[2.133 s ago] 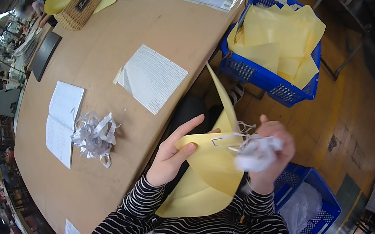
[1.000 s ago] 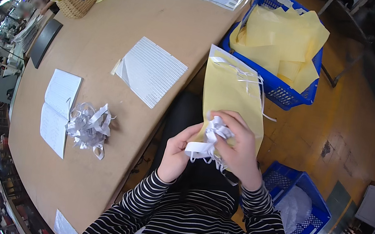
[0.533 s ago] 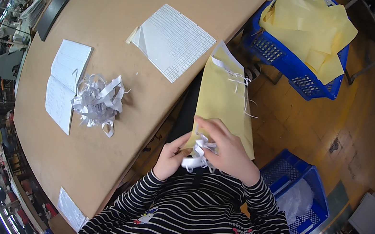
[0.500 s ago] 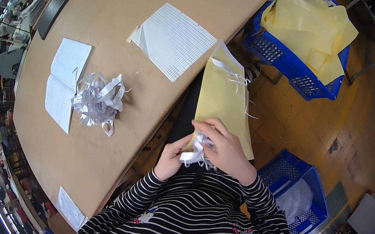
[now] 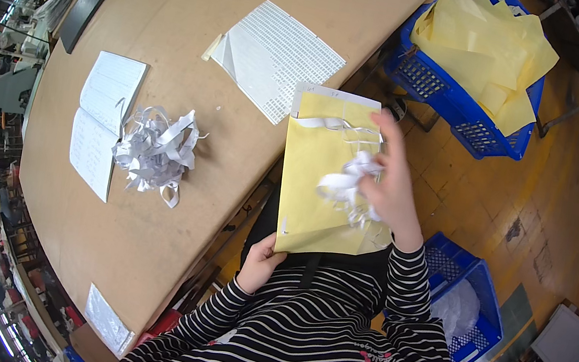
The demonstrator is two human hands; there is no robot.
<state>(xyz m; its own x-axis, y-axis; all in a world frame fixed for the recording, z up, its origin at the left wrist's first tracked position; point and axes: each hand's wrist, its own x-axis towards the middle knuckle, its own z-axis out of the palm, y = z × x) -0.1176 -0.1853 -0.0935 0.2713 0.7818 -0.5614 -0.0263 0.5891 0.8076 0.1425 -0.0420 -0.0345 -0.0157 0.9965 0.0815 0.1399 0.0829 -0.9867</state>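
A yellow sheet [image 5: 307, 191] with a pale top edge lies over my lap beside the table edge. My left hand [image 5: 261, 263] pinches its lower left corner. Above the middle of the sheet my right hand [image 5: 395, 185] holds a loose, curling bunch of white paper strips [image 5: 339, 187], with one finger stretched upward and the others partly hidden. Near the sheet's top a white strip [image 5: 328, 123] runs across, with thin strands at its right end. To the left on the table sits a larger tangled heap of white strips [image 5: 159, 150].
An open notebook [image 5: 100, 123] touches the heap on the brown table [image 5: 121, 253]. Farther back is a white sheet printed in a grid [image 5: 279, 48]. A blue crate [image 5: 424, 81] of yellow sheets stands far right; another blue crate [image 5: 476, 284] is at near right.
The yellow sheet has turned more upright and shifted left. My right hand has moved up and right with the strips, away from my left hand, which has moved down to the sheet's corner.
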